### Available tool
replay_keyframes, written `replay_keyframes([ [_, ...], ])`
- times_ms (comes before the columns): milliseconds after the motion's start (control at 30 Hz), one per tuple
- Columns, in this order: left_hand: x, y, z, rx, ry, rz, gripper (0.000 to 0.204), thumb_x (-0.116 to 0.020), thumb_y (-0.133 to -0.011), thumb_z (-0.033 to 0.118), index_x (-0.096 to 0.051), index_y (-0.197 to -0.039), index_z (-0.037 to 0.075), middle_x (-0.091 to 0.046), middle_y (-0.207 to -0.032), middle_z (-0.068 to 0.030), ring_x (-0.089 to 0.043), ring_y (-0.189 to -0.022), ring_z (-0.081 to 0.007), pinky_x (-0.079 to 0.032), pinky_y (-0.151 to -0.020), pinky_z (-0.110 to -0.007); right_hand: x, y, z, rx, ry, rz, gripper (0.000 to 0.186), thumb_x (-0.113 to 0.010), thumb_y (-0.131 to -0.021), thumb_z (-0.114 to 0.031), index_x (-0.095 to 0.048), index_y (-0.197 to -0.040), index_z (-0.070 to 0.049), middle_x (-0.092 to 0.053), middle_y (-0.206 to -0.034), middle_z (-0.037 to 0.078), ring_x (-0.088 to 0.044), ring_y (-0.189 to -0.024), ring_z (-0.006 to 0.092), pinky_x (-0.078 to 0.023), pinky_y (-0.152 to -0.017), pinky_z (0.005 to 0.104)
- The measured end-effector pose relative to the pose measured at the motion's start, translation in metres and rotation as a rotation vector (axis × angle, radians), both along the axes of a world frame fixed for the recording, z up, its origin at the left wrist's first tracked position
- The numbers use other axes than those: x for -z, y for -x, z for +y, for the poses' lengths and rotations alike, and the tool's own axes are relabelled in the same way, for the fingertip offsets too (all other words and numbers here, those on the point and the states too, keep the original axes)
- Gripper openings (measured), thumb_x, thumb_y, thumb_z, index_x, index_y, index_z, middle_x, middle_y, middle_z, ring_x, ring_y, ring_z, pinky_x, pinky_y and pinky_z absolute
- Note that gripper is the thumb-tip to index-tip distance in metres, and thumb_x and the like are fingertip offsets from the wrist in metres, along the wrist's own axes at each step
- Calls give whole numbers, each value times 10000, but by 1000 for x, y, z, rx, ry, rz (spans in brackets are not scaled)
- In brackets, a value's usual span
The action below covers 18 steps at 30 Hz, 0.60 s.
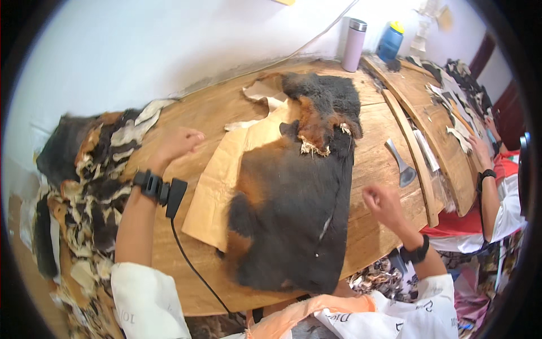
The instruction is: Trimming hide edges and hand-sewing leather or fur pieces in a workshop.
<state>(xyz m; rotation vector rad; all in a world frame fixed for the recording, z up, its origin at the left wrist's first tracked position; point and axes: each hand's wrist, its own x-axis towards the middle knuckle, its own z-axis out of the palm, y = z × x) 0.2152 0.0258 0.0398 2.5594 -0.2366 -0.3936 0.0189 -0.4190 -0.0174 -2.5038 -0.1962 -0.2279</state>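
A black and rust-brown fur piece [291, 214] lies on the wooden table [367, 237], over a yellow paper sheet [209, 203]. A smaller dark and rust fur scrap [324, 99], with pale ragged edges, rests on its upper part. My left hand [180, 142] hovers left of the paper, its fingers curled with nothing visible in them; a black band with a cabled device is on that wrist. My right hand [384, 206] is just right of the large fur, fingers curled and empty. A metal blade tool [401, 166] lies above it.
Fur scraps [84, 198] heap at the left. A pink flask [353, 48] and blue bottle [389, 42] stand at the back by the white wall. Wooden boards [406, 141] lie at the right, beside a co-worker's hand [480, 150] and arm among more scraps.
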Motion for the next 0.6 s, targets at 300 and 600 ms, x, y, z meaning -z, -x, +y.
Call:
replay_keyframes([
  [300,84,-100,-77,169,-62,-261,179,-642,-756,232,-667,-827,70,-656,-800,-120,-625,-788,-264,-479,-752,-321,-7,60,72,365,-458,938,434,-628,-793,-435,-666,-809,-3,-586,-578,50,-543,-475,108,-433,-454,242],
  [600,95,-77,-65,10,-171,-89,120,-683,-707,272,-666,-724,154,-666,-792,-79,-626,-774,-275,-402,-804,-520,44,69,33,361,-360,665,366,-686,-702,-390,-689,-819,-43,-625,-637,91,-601,-603,199,-470,-594,324],
])
